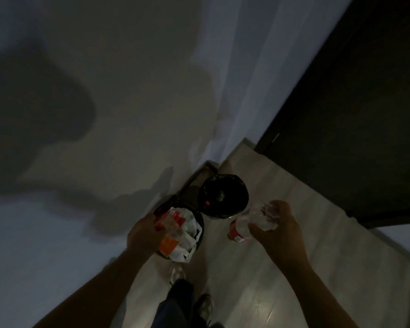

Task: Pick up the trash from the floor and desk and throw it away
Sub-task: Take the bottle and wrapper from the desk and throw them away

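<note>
My right hand grips clear plastic trash, a crumpled clear cup or bottle, just right of a black-lined bin. Below the hand, a clear bottle with a red label shows; whether the hand holds it too I cannot tell. My left hand holds a red, orange and white wrapper over a second bin that is filled with white plastic bags and packaging. The room is dim.
Both bins stand on a pale wooden floor at a corner by the wall. A dark door or cabinet rises at the right. A pale curtain hangs behind the bins. My own feet are below the bins.
</note>
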`<state>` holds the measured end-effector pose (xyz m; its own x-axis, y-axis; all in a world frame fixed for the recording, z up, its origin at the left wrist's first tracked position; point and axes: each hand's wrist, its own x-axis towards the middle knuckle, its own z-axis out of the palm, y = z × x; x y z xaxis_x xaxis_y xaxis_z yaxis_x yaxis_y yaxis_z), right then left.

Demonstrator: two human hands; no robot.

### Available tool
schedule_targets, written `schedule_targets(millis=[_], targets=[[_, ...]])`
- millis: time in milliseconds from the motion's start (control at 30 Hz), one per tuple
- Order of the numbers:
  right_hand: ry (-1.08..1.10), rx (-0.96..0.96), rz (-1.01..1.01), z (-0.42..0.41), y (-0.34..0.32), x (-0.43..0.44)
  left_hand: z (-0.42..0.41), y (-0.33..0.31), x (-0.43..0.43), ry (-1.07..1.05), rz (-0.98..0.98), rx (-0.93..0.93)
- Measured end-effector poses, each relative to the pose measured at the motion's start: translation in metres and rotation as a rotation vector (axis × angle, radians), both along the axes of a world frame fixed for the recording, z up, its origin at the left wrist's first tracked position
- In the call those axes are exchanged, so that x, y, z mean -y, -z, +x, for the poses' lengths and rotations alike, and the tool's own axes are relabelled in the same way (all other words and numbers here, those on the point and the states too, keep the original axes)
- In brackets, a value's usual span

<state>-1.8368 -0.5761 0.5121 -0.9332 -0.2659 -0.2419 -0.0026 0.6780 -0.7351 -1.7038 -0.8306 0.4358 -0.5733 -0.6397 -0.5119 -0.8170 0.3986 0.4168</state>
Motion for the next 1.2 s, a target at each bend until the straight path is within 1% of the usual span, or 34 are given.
schedule_targets(millis=[133, 200, 300, 400, 467, 567, 667, 767, 867, 933, 1067, 1200], targets=[[0.02, 0.052, 0.056, -0.026, 0.036, 0.016, -0.028, 0.033, 0.017, 0.009, 0.035, 0.062], [0.013, 0.061, 0.069, -0.038, 0.054, 0.022, -0.042, 0.049, 0.022, 0.027, 0.06, 0.122], [-0.002, 0.081, 0.086, -0.055, 0.077, 0.029, -0.056, 0.071, 0.027, 0.055, 0.053, 0.261], [-0.014, 0.101, 0.092, -0.071, 0.099, 0.034, -0.066, 0.086, 0.029, 0.109, 0.087, 0.313], [-0.026, 0.116, 0.091, -0.083, 0.113, 0.037, -0.069, 0.093, 0.027, 0.132, 0.085, 0.308], [-0.065, 0.169, 0.084, -0.105, 0.134, 0.042, -0.068, 0.102, 0.024, 0.109, 0.107, 0.27], [-0.076, 0.183, 0.085, -0.13, 0.155, 0.047, -0.072, 0.11, 0.018, 0.085, 0.118, 0.28], [-0.051, 0.207, 0.054, -0.16, 0.182, 0.053, -0.082, 0.123, 0.012, 0.133, 0.139, 0.299], [-0.027, 0.257, 0.066, -0.184, 0.215, 0.061, -0.093, 0.137, 0.008, 0.169, 0.129, 0.286], [-0.034, 0.27, 0.109, -0.196, 0.237, 0.067, -0.101, 0.146, 0.005, 0.173, 0.104, 0.272], [-0.078, 0.302, 0.278, -0.214, 0.278, 0.077, -0.119, 0.162, 0.002, 0.147, 0.075, 0.271], [-0.123, 0.335, 0.362, -0.217, 0.3, 0.081, -0.135, 0.174, 0.005, 0.225, 0.076, 0.232]])
